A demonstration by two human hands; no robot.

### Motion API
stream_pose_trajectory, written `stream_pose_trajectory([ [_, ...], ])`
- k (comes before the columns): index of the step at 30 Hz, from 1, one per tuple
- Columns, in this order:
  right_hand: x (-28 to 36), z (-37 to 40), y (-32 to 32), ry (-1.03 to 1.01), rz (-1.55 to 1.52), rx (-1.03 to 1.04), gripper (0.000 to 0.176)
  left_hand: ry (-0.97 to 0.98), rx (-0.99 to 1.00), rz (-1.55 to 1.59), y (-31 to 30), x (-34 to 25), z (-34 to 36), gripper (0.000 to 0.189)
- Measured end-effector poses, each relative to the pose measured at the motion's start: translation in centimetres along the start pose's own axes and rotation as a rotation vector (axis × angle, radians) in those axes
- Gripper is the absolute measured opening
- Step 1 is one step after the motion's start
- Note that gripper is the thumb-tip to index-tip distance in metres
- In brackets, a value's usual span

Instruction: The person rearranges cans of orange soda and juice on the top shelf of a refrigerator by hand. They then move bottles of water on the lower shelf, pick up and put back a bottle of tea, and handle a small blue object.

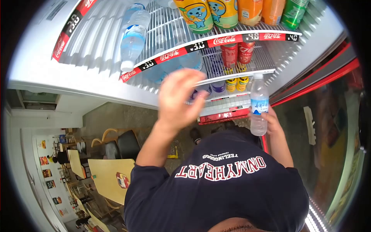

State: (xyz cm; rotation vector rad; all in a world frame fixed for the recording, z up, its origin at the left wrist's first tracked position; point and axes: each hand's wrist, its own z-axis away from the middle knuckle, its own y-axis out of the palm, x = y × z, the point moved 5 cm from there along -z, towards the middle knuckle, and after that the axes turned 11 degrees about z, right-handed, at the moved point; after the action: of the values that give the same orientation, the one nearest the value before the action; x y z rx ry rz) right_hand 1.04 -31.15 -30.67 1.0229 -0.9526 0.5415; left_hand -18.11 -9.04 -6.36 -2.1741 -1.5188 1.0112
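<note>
By the fridge right edge: water bottle upright, gripped low by right hand.
Left hand: raised before the lower shelf, fingers loosely curled, empty, blurred.
Upper shelf: second bottle lying down.

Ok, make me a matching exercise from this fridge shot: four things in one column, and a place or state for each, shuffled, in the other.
Things
1. left hand
2. right hand
3. red cans
4. green bottle

Places or states
a. at the right end of the highest shelf in view
b. raised in front of the shelves, blurred
c. on the shelf just under the Coca-Cola strip
d. gripping a water bottle

Pairs: 1-b, 2-d, 3-c, 4-a
</note>
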Motion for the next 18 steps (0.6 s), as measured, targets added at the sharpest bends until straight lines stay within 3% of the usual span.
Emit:
stream_pose_trajectory([
  [3, 2.2, -1.1, -2.3, -0.25, 0.361, -0.268, 0.074, -0.174, -0.189, -0.35, -6.2, 1.5, -0.3, 0.05],
  [6, 4.3, -2.4, -3.2, -0.291, 0.537, -0.343, 0.073, -0.277, -0.2, -0.584, -9.1, 2.4, -0.8, 0.05],
  [8, 6.6, -2.8, -2.6, -0.428, 0.693, -0.415, 0.074, -0.286, -0.176, -0.726, -9.7, 3.1, -0.7, 0.05],
  [10, 8.9, -2.5, -1.6, -0.517, 0.878, -0.544, 0.079, -0.424, -0.159, -0.631, -10.3, 4.4, -0.4, 0.052],
  [12, 10.5, -2.4, -0.5, -0.74, 1.051, -0.608, 0.081, -0.591, -0.144, -0.561, -10.0, 4.3, -0.8, 0.05],
  [14, 11.5, -2.9, -0.4, -0.931, 1.182, -0.622, 0.084, -0.626, -0.116, -0.637, -9.8, 4.5, -1.3, 0.049],
  [18, 12.7, -4.2, 0.0, -0.904, 1.107, -0.747, 0.083, -0.588, -0.094, -0.704, -10.0, 5.3, -1.5, 0.047],
])
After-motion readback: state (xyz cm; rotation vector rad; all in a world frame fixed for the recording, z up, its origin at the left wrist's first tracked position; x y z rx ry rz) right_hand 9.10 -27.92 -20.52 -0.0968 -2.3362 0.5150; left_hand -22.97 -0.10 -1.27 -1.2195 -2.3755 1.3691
